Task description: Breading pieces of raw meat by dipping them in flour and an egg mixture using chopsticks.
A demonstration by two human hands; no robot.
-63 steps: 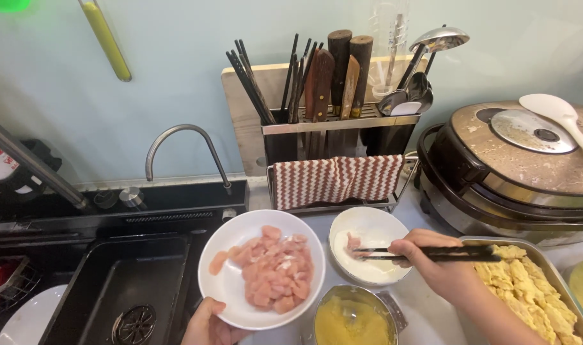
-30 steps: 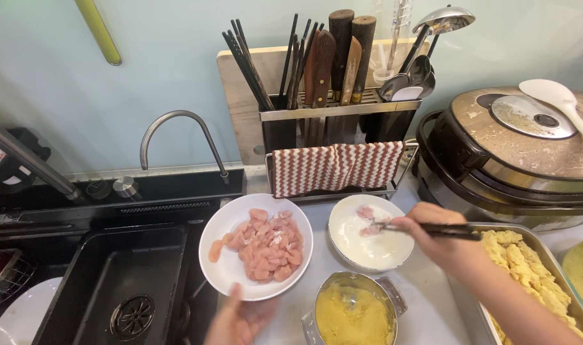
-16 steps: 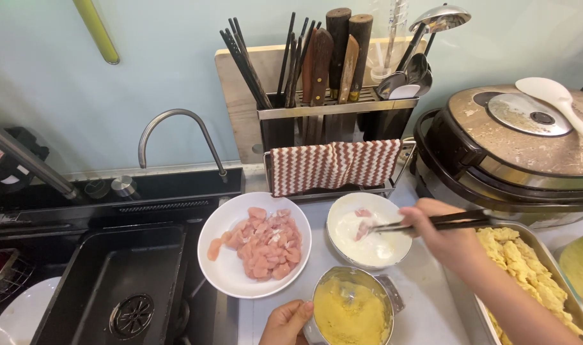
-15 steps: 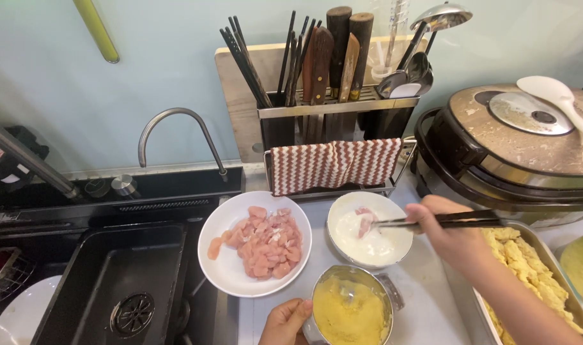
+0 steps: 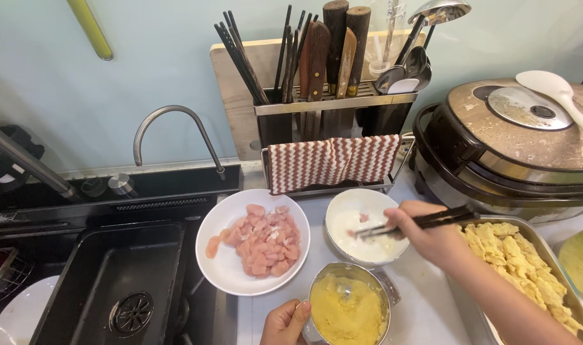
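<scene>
Sink (image 5: pixel 106 281): black, far left of the small white bowl.
Meat plate (image 5: pixel 222 268): white, w/ pink raw meat bits (image 5: pixel 263 239), just left of the bowl.
My left hand (image 5: pixel 284 322): fingers curled on the rim of the metal cup (image 5: pixel 349 306) w/ yellow mix, just below the bowl.
Small white bowl (image 5: pixel 365 225): white stuff inside, 1 pink bit.
My right hand (image 5: pixel 432 235): pinching dark chopsticks (image 5: pixel 414 222), tips in the bowl.
Tray (image 5: pixel 569 281): yellow coated pieces (image 5: pixel 515 255), right of the bowl.
Cooker (image 5: pixel 515 147): behind the tray.
</scene>
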